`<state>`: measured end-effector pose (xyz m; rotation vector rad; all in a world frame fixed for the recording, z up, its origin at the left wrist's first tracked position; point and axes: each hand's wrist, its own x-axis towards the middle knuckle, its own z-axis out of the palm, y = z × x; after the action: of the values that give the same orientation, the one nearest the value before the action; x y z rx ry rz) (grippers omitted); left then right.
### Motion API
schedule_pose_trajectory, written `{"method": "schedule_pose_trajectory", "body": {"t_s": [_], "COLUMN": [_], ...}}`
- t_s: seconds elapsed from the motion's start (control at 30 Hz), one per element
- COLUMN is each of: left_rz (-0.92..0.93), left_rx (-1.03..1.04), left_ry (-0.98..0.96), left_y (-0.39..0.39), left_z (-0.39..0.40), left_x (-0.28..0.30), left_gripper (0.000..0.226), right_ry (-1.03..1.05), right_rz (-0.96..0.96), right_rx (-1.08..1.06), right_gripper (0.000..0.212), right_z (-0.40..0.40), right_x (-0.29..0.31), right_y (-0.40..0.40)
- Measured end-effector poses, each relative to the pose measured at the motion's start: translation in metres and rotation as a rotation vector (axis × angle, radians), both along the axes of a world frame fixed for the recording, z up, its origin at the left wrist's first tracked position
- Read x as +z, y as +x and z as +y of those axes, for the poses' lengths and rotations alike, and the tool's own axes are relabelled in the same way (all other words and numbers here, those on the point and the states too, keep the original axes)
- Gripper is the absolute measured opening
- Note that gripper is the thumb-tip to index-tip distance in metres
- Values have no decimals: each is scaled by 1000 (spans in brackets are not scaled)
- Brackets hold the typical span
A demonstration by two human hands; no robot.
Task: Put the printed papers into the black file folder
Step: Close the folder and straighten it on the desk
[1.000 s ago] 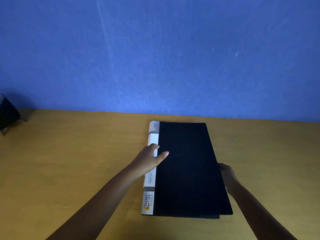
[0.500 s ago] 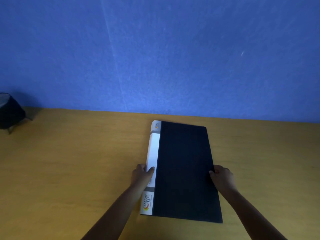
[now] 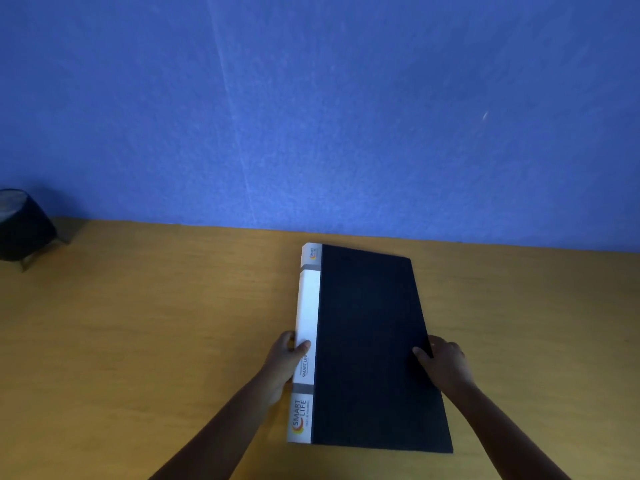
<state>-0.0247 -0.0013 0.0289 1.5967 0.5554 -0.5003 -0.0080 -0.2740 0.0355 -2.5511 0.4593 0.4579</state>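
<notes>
Both hands grip the closed black file folder (image 3: 372, 344) at its long edges. Left hand (image 3: 284, 362) curls around the white spine (image 3: 306, 320), thumb on top and fingers tucked out of sight beneath. Right hand (image 3: 446, 367) pinches the opposite, opening edge, thumb on the cover and the other fingers hidden under it. The folder lies flat between them, stretching away from the hands toward the wall.

No printed papers show anywhere, so the folder seems either already filled or not yet opened; which one cannot be told. If the cover is to be lifted, the right hand's thumb should slip under the top cover only, while the left pins the spine so the folder does not slide.

Beneath the hands runs a bare yellow-brown wooden table (image 3: 156, 323), smooth and likely slippery. Beyond the fingertips rises a plain blue wall (image 3: 311, 116). Far off to the left hand's side sits a dark round object (image 3: 22, 225) on small legs.
</notes>
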Motion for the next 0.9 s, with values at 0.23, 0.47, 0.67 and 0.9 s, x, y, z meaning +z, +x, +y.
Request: {"method": "schedule_pose_trajectory", "body": {"t_s": [0.23,0.47,0.67,0.9], "left_rz": [-80,-191,-220,-135], "left_rx": [203,274,312,405], "left_ry": [-168,-26,167,324], "left_y": [5,4,-3,7], "left_z": [12,78,153,229], "left_x": [7,25,28,21], "left_gripper": [26,25,29,34], "right_ry": [174,520,603,692], "right_rz": [19,142,195,208], "right_rx": [22,65,195,117], "right_gripper": [41,44,60,62], "right_z": [10,65,138,219], "right_x": [7,20,19,7], "right_y": [-6,4,17,35]}}
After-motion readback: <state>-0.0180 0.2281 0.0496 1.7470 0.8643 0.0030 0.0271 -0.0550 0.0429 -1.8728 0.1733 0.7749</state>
